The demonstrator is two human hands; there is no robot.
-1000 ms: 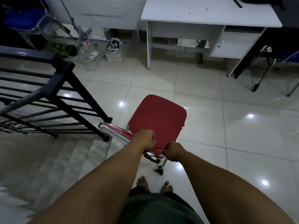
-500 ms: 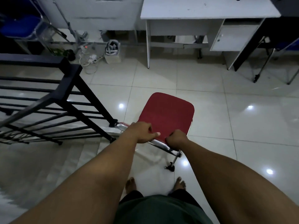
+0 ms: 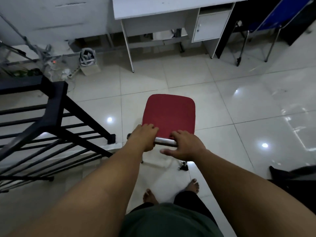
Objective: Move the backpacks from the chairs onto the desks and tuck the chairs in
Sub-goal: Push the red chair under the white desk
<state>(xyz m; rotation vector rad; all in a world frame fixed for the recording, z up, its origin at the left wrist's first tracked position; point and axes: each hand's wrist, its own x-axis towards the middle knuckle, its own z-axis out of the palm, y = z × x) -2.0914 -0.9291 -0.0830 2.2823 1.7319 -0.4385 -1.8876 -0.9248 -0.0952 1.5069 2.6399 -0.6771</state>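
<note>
A red chair (image 3: 169, 113) with a chrome frame stands on the tiled floor in front of me, its seat facing a white desk (image 3: 171, 7) at the top of the view. My left hand (image 3: 144, 136) grips the chrome top bar of the backrest at its left end. My right hand (image 3: 185, 145) lies over the bar's right end with the fingers curled over it and the thumb spread. The chair's seat carries nothing. No backpack is in view. The space under the desk is open.
A black stair railing (image 3: 51, 113) and stairs going down lie close on the left. A power strip and cables (image 3: 68, 72) and a small bin (image 3: 88, 62) sit left of the desk. A blue chair (image 3: 273, 19) stands at the top right. A dark object (image 3: 290, 173) lies at the right edge.
The chair has turned square to the desk and moved toward it. The desk is nearer in view. My right hand has shifted from a closed grip to resting over the bar.
</note>
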